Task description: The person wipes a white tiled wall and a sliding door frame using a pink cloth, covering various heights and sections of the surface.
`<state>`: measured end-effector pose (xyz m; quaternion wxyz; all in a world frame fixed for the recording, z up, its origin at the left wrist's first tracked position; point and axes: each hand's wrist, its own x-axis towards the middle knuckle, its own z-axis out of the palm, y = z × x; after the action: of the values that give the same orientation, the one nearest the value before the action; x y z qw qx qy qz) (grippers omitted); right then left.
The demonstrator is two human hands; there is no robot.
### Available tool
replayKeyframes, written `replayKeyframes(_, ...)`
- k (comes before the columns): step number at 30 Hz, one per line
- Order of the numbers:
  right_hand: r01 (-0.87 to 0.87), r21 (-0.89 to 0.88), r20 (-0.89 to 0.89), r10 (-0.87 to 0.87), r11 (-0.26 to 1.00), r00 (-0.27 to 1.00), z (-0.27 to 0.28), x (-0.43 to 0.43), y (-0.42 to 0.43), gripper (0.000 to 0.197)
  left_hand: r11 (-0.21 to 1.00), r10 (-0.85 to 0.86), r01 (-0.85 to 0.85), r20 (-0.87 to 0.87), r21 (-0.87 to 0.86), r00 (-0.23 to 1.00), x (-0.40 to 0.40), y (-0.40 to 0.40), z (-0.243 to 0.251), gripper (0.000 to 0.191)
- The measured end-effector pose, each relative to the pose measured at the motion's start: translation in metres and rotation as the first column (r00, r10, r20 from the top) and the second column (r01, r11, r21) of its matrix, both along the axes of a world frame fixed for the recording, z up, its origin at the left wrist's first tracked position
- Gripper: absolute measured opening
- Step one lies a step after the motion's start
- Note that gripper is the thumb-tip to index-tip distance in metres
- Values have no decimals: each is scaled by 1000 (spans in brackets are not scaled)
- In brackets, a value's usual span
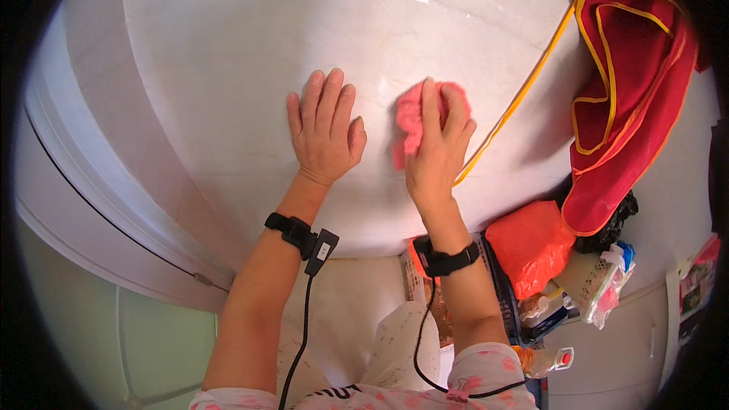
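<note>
Before me rises a glossy white tiled wall [228, 68]. My left hand [326, 131] lies flat against it, fingers spread, with nothing held. To its right, my right hand [438, 145] grips a crumpled pink cloth [409, 111] and presses it to the tiles. The cloth shows on both sides of the fingers; its underside is hidden. A yellow strap [512, 102] runs down the wall just right of that hand. Each wrist wears a black band with a cable.
A red apron [632, 119] with yellow trim hangs at the right. Below it are an orange-red plastic bag [529, 245], a black bag [612, 219] and a clear bottle [544, 360] with a red cap. A white door frame [85, 142] stands at the left.
</note>
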<state>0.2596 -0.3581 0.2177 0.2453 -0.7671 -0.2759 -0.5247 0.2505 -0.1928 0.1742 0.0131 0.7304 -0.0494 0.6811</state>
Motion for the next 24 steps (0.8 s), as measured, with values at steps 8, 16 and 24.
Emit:
replayKeyframes(8, -160, 67, 138, 149, 985, 979, -7, 18, -17, 55, 1000, -16, 16, -18, -7, 1000, -2, -3, 0, 48)
replayKeyframes(16, -124, 10, 58, 124, 992, 991, -28, 15, -25, 57, 999, -39, 39, -5, -2, 999, 1, -4, 0, 47)
replayKeyframes(24, -112, 24, 82, 109, 993, 991, -9, 12, -15, 60, 1000, -13, 13, -5, 7, 1000, 0, -2, 2, 46)
